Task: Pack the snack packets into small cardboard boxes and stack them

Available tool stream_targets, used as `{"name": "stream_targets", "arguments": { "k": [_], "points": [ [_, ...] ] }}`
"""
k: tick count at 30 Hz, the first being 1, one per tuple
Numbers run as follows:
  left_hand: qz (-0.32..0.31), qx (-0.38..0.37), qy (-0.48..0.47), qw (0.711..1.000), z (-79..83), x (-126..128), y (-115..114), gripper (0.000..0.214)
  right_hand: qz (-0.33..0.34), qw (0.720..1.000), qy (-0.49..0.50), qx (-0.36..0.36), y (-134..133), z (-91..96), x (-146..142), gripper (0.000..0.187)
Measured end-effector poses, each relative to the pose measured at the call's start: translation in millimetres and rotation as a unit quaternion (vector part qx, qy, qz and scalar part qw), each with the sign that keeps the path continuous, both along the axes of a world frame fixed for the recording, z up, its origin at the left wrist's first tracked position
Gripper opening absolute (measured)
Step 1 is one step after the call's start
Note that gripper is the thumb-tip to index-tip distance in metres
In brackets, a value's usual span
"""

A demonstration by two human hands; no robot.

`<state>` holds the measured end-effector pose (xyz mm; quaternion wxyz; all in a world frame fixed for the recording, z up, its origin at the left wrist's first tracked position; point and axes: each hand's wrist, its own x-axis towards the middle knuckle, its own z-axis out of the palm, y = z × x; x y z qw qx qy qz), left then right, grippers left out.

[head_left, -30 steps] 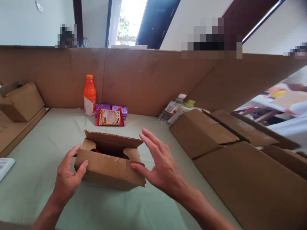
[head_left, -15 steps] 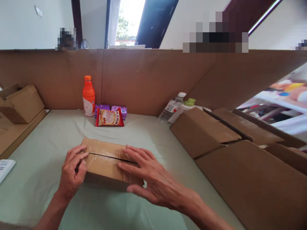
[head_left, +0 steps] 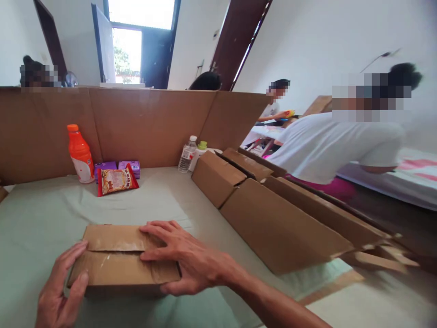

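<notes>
A small brown cardboard box (head_left: 118, 268) rests on the pale green cloth, its two top flaps folded down with a narrow dark gap between them. My left hand (head_left: 61, 284) holds the box's left end, thumb and fingers on its edges. Across the right end lies my right hand (head_left: 180, 257), fingers spread over the top flaps and thumb by the front right corner. Beyond the box are a red-and-gold snack packet (head_left: 116, 180), two purple packs (head_left: 129, 168) and an orange bottle (head_left: 80, 155).
A cardboard wall (head_left: 150, 130) closes off the back. Larger cardboard boxes (head_left: 276, 218) line the right side, near a clear water bottle (head_left: 187, 155) and a green-capped white bottle (head_left: 202, 146). Other people are beyond, including a person in a white shirt (head_left: 317, 141).
My view has swung right, bringing the people at the right into sight. The box now sits squarer and lower in view. My right thumb has come in to the box's front corner.
</notes>
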<state>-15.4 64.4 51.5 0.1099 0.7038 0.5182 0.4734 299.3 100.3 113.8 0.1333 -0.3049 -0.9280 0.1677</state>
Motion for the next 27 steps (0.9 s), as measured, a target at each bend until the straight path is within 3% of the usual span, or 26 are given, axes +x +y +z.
{"name": "stream_targets", "arguments": {
  "k": [3,6,9,13,16,19,27],
  "points": [
    [0.005,-0.053,-0.038,0.998,-3.6,11.2,-7.4,0.042,-0.076,0.997,0.003,-0.01,-15.6,-10.3,47.1,0.062],
    [-0.005,-0.075,-0.035,0.997,-18.2,15.1,-3.8,0.042,-0.213,0.977,0.006,0.027,-16.0,-26.3,100.5,0.054],
    [-0.018,-0.072,0.017,0.997,-43.4,17.6,7.9,0.039,-0.376,0.922,-0.025,0.085,4.2,-38.8,135.5,0.045],
    [-0.05,-0.015,0.087,0.995,-75.3,23.3,20.4,0.032,-0.538,0.83,-0.09,0.117,52.7,-40.7,143.3,0.043],
    [-0.085,0.051,0.125,0.987,-86.7,22.3,22.6,0.025,-0.564,0.809,-0.097,0.13,85.9,-37.1,136.3,0.043],
    [-0.096,0.095,0.147,0.98,-87.5,18.1,22.7,0.022,-0.583,0.793,-0.104,0.143,106.0,-37.2,130.1,0.042],
    [-0.106,0.115,0.178,0.972,-86.7,17.7,27.0,0.021,-0.619,0.756,-0.107,0.183,116.1,-42.5,126.7,0.052]
  ]
}}
